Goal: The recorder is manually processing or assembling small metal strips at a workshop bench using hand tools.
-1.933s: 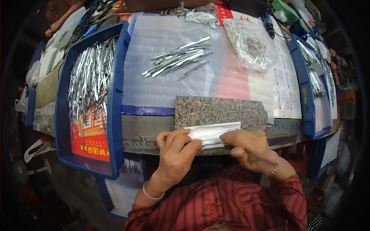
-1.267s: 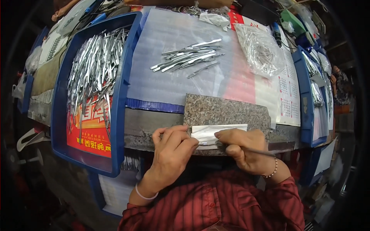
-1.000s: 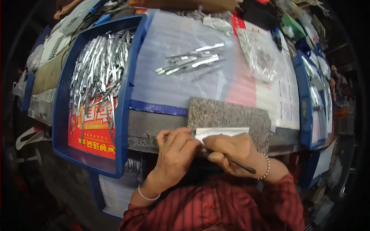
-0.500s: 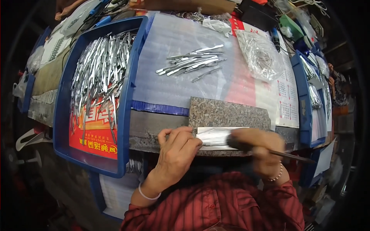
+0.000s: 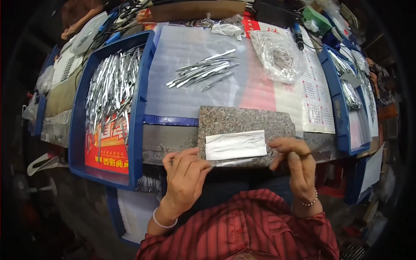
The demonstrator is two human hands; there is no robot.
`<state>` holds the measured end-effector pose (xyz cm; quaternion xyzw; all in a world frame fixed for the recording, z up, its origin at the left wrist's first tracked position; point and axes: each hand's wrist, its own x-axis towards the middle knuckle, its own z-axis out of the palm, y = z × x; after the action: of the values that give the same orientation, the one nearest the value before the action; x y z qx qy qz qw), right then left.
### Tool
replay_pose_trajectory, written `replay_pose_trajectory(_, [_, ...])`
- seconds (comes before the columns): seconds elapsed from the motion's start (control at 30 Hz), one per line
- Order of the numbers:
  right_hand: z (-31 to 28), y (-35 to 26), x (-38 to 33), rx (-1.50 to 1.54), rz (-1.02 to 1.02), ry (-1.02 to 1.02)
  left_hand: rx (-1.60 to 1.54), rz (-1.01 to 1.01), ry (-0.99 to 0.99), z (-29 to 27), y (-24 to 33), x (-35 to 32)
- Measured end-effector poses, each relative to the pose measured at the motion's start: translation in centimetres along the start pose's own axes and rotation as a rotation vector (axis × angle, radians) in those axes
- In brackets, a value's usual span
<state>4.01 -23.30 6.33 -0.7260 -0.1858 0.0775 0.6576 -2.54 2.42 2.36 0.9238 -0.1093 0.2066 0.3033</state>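
Observation:
A speckled granite slab (image 5: 242,117) lies at the table's front edge, with a folded, creased white paper or cloth (image 5: 235,145) flat on it. Along the slab's near edge, just in front of the white piece, runs a thin silvery metal strip (image 5: 236,162). The fingers of my left hand (image 5: 185,180) are closed at the left end of this strip and seem to pinch it. My right hand (image 5: 299,167) hovers off the slab's right end, fingers loosely bent and apart, with nothing visible in it.
A blue tray (image 5: 136,117) heaped with metal strips stands to the left. More metal strips (image 5: 203,71) lie on the plastic-covered table. A clear plastic bag (image 5: 279,56) sits at the back right, and another blue tray (image 5: 340,99) at the right. Another person's hand (image 5: 69,32) shows far left.
The blurred dark-headed, long-handled tool is gone from my right hand, whose fingers have loosened. The white piece now lies uncovered, and the metal strip shows in front of it.

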Motion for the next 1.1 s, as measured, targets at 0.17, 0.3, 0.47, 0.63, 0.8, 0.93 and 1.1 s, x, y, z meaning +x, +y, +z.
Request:
replay_pose_trajectory(0.17, [0.2, 1.9, -1.1, 0.29, 0.368, -0.218, -0.158, -0.038, 0.033, -1.1, 2.0, -1.5])
replay_pose_trajectory(0.3, [0.8, 2.8, -1.1, 0.43, 0.442, -0.32, -0.19, -0.097, 0.019, -1.4, 2.8, -3.4])
replay_pose_trajectory(0.47, [1.5, 3.4, -2.0, 0.431, 0.484, -0.356, -0.168, -0.167, 0.015, -1.8, 3.9, -5.0])
replay_pose_trajectory(0.63, [2.0, 3.1, -2.8, 0.384, 0.54, -0.372, -0.194, -0.193, 0.024, -1.8, 3.8, -6.4])
replay_pose_trajectory(0.8, [3.0, 2.3, -2.5, 0.285, 0.616, -0.37, -0.192, -0.189, 0.025, -2.1, 3.4, -6.9])
replay_pose_trajectory(0.93, [3.8, 1.8, -2.4, 0.151, 0.633, -0.359, -0.259, -0.208, 0.034, -2.0, 2.6, -7.3])
replay_pose_trajectory(1.1, [5.1, 1.9, -2.0, 0.077, 0.582, -0.401, -0.349, -0.277, 0.017, -2.2, 1.5, -8.3])
